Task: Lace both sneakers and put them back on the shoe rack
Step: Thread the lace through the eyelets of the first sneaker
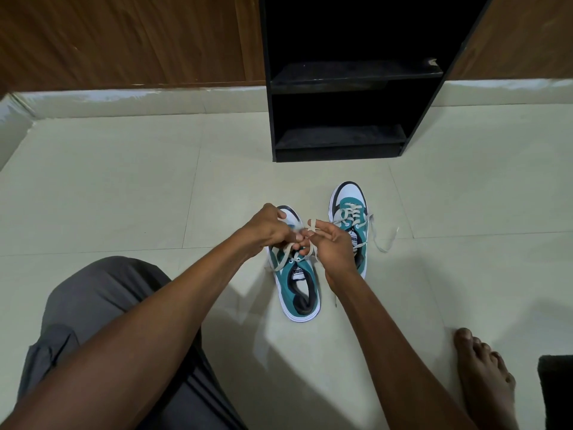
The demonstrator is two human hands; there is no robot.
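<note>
Two teal-and-white sneakers stand on the pale tiled floor. Above the near sneaker (298, 290) my left hand (269, 228) and my right hand (332, 243) meet, each pinching a strand of its cream lace (280, 260). A loop of that lace sticks up over my right fingers. The far sneaker (349, 209) sits to the right, laced partway, with its loose lace ends (386, 240) trailing onto the floor. Behind both stands the black shoe rack (350, 79) with bare shelves.
A wood-panelled wall (124, 38) runs behind the rack above a pale skirting. My grey-trousered knee (102, 305) is at lower left and my bare foot (483, 370) at lower right. A dark object (558, 392) shows at the right edge.
</note>
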